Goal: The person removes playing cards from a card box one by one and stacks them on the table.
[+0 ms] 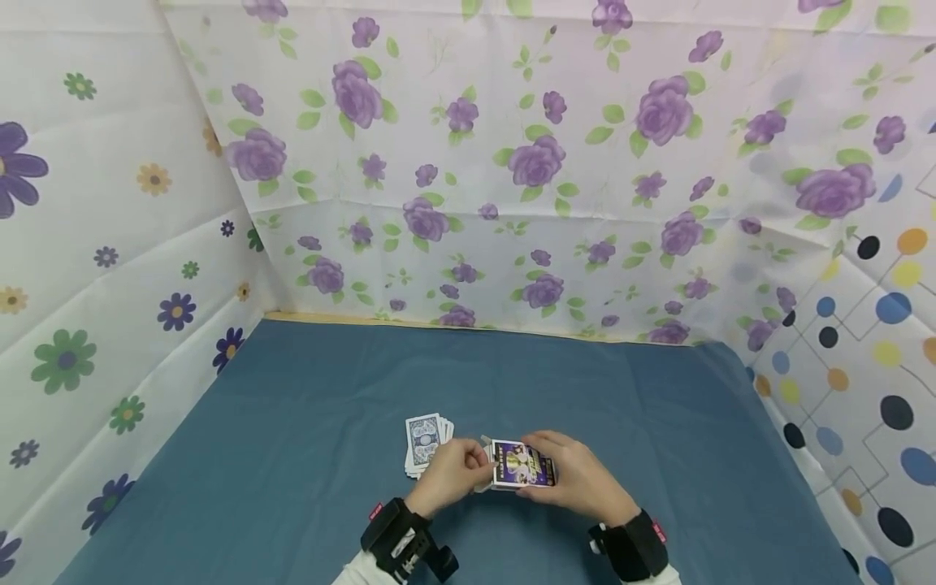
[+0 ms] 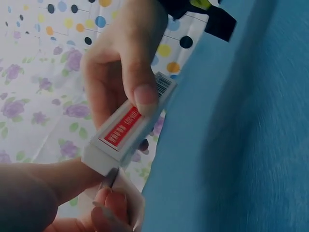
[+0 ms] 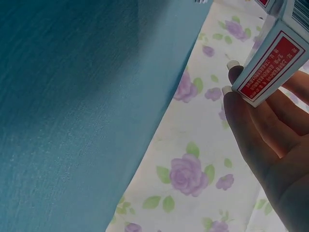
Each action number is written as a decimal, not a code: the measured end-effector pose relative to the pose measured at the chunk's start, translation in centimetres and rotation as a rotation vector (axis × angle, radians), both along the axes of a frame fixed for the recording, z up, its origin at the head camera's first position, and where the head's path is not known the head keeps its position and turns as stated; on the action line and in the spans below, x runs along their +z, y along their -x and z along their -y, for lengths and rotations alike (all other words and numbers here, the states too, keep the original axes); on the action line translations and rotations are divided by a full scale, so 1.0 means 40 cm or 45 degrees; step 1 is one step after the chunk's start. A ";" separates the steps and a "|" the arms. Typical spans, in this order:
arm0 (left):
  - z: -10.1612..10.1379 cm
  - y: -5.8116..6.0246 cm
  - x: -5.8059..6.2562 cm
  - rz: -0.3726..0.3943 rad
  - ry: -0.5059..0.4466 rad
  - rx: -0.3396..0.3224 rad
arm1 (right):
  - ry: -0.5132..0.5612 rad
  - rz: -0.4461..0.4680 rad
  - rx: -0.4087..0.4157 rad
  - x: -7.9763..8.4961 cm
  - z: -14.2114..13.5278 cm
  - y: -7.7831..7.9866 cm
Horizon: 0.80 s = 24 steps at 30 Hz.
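A playing card box (image 1: 522,465) with a purple and yellow picture on its upper face is held above the blue cloth. My right hand (image 1: 574,475) grips the box by its sides, thumb along one narrow edge, as the left wrist view shows. At the box's other end, the fingers of my left hand (image 1: 455,470) pinch a white end flap (image 2: 135,195). A dark slit shows beside the flap; what lies inside the box is hidden. Just beyond my left hand lies a loose stack of playing cards (image 1: 424,440), blue-patterned backs up.
Blue cloth (image 1: 329,390) covers the table. A white sheet with purple roses (image 1: 537,162) hangs behind it. Flowered fabric (image 1: 110,268) borders the left side, and dotted fabric (image 1: 863,390) the right.
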<state>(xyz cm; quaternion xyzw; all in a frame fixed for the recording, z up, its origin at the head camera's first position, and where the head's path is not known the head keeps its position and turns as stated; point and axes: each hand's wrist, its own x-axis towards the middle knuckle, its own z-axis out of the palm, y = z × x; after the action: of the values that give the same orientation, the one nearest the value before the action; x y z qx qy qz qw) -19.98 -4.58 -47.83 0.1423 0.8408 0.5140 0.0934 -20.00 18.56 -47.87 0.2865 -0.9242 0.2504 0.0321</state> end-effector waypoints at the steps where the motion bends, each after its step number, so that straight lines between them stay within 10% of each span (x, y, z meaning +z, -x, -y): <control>1: 0.000 -0.001 0.001 0.009 -0.007 0.001 | 0.002 -0.002 0.000 0.000 -0.001 -0.002; 24: 0.045 -0.007 0.001 0.308 -0.259 -0.064 | -0.012 0.093 -0.008 -0.014 -0.008 -0.006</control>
<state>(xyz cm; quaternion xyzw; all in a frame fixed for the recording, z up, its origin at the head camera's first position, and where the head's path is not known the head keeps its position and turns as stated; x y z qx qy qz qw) -19.69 -6.39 -47.78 0.1091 0.7631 0.6074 0.1918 -19.76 18.89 -48.43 0.2742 -0.9269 0.2563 -0.0022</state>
